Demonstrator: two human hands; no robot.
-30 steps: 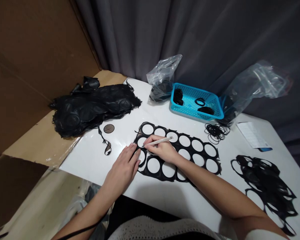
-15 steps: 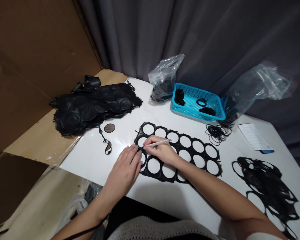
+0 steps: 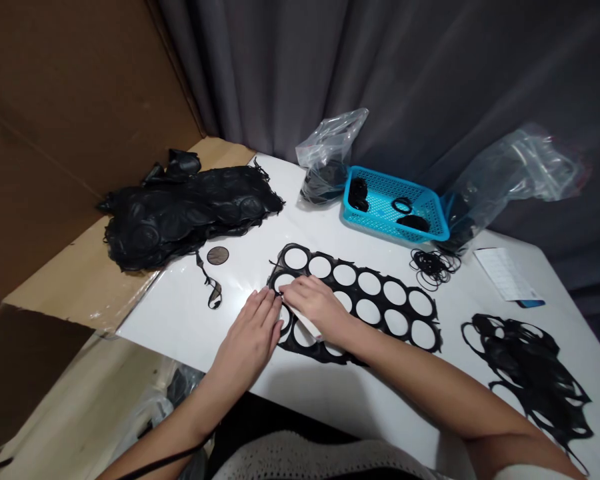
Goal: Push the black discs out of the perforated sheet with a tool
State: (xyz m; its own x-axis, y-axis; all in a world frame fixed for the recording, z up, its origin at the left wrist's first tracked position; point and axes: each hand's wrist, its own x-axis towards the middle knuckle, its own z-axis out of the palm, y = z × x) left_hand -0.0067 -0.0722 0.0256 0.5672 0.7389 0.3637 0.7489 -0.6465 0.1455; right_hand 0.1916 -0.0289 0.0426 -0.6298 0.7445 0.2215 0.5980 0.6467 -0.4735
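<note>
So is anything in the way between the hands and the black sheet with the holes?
Nothing I can see. The left hand lies at the left edge of the black sheet, and the right hand is over it, holding a white tool. The blue basket stands behind the sheet, apart from it.
</note>
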